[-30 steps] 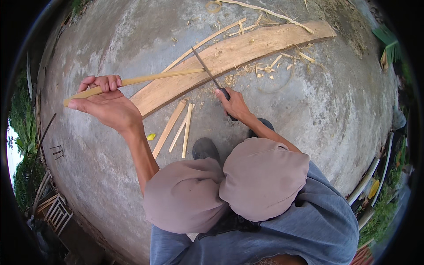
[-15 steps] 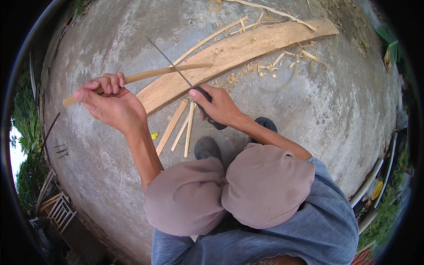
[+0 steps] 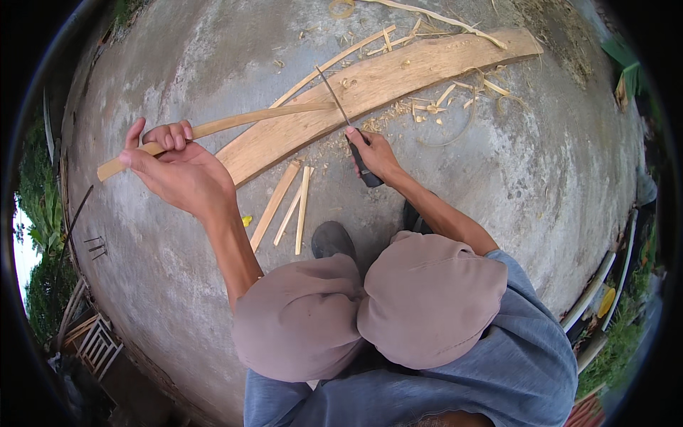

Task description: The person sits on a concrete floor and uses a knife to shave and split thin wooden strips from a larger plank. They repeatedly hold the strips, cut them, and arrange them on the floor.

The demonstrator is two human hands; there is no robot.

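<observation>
My left hand (image 3: 174, 167) is closed round the near end of a flat, pale strip of wood or bamboo (image 3: 235, 122), its index finger lifted away. The strip slants up to the right, and its far end meets the wide wooden plank (image 3: 284, 146). In my right hand (image 3: 373, 155) is a knife (image 3: 364, 161), gripped by its black handle. Its thin dark blade points up and slightly left, crossing at the strip's far end above the plank. Whether the edge touches the strip, I cannot tell.
Several cut strips (image 3: 276, 206) lie on the concrete floor (image 3: 498, 185) between the plank and my shoe (image 3: 333, 240). Shavings (image 3: 377, 127) are scattered along the plank's near edge. Beyond it lie a long strip (image 3: 334, 62) and a peeled stick (image 3: 448, 23).
My right hand has slid the knife rightward along the strip to its far end, the blade turning more upright. My left hand still holds the strip, with its index finger now raised.
</observation>
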